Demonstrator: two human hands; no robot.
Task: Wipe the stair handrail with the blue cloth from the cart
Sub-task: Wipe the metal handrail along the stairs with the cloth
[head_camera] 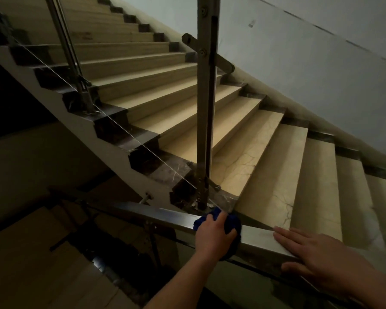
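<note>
Head view of a dim stairwell. The left hand (213, 235) is curled over the blue cloth (232, 223), clamping it against the top of the metal handrail (156, 214). Bunched cloth shows beyond the knuckles and on the thumb side of this hand. Just to its right on the same rail, and not touching it, the right hand (316, 257) lies flat with straight, close-set fingers. These fingers point toward the cloth, the thumb hangs over the rail's near edge, and the hand holds nothing. To the left of the gripping hand the rail runs on into shadow. Directly beyond the left hand, a vertical metal post (204, 108) stands on a dark step corner. Beige stair treads (265, 175) climb away from both hands, bounded beyond the right hand by a pale wall (321, 52).
</note>
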